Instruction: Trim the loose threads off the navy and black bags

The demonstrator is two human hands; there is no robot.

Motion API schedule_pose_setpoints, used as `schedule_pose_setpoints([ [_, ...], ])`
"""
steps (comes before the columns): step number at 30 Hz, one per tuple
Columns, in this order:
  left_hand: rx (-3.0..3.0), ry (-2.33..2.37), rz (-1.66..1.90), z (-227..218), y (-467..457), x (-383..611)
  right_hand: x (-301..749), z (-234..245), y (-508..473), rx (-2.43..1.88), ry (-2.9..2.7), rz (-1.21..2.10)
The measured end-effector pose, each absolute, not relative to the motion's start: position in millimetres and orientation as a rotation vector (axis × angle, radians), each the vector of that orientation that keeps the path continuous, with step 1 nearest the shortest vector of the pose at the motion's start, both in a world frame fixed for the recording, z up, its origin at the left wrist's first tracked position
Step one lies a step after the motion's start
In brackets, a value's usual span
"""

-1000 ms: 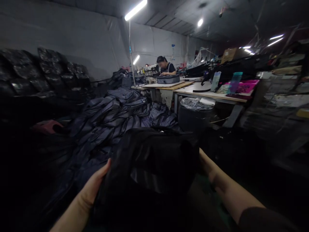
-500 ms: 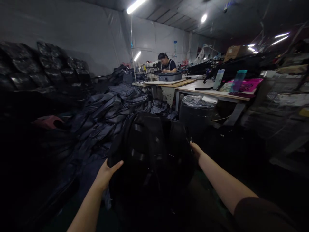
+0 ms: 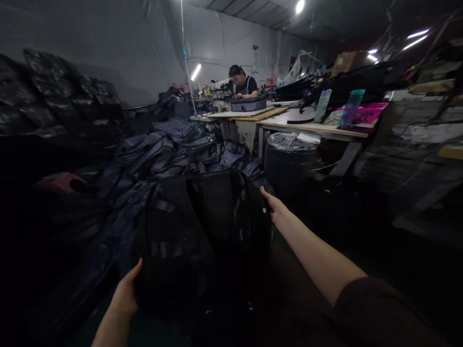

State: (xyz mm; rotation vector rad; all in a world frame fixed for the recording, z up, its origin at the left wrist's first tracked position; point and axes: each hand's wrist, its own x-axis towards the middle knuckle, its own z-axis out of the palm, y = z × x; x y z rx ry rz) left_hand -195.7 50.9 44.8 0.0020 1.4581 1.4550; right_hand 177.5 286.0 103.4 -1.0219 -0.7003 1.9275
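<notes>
I hold a large black bag (image 3: pixel 202 231) out in front of me with both hands. My left hand (image 3: pixel 126 291) grips its lower left edge, fingers tucked behind the fabric and thumb showing. At the bag's upper right edge, my right hand (image 3: pixel 273 207) is closed on the fabric with the arm stretched forward. The bag hangs tilted, its top leaning to the right. Behind it lies a heap of dark blue bags (image 3: pixel 170 149).
Stacked black wrapped bundles (image 3: pixel 54 106) line the left wall. A black bin with a plastic liner (image 3: pixel 289 164) stands beside a long worktable (image 3: pixel 311 127) carrying bottles and a pink tray. A person (image 3: pixel 242 86) works at a sewing machine farther back. A pink stool (image 3: pixel 60 182) sits at left.
The bag has swung out and tilted: my left hand dropped lower and to the left, my right hand rose and reached farther forward. The view shifted slightly.
</notes>
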Motion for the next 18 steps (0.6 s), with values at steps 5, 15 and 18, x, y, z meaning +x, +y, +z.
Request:
schedule_pose_setpoints([
  [5,-0.047,1.378,1.475,28.1,35.6,-186.8,162.7,87.0,282.7,-1.147,-0.696,1.641],
  [15,-0.056,1.577,1.391,8.1,23.6,-188.8,165.3,37.6,170.3,-1.051,-0.835,1.656],
  [18,0.050,1.709,1.332,-0.6,19.3,-191.1,166.6,16.8,169.5,-1.054,-0.742,1.885],
])
